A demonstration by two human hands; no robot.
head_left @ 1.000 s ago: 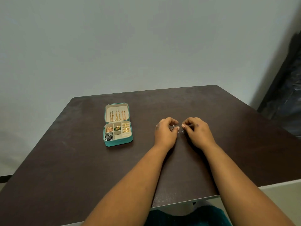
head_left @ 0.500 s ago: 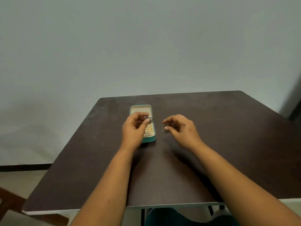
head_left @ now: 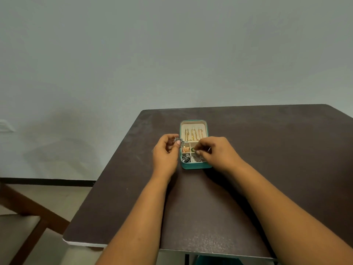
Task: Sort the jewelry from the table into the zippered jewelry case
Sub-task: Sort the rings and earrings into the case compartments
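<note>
Teal jewelry case [head_left: 194, 165] sits open mid-frame on the dark tabletop [head_left: 267, 150]. Left hand [head_left: 165, 153] pinches a silver earring [head_left: 179, 140] just left of the case. Right hand [head_left: 215, 153] hovers over the compartments, fingertips pinched; what's in that grip is too small to tell.

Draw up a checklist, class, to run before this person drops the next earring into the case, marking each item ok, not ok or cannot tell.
1. Jewelry case open, compartments showing: ok.
2. Left hand pinches a silver earring: ok.
3. That earring over the case's left edge, not yet inside: ok.
4. Right hand clear of the compartments: not ok, its fingers reach in.
5. Right hand holding a piece: cannot tell.
</note>
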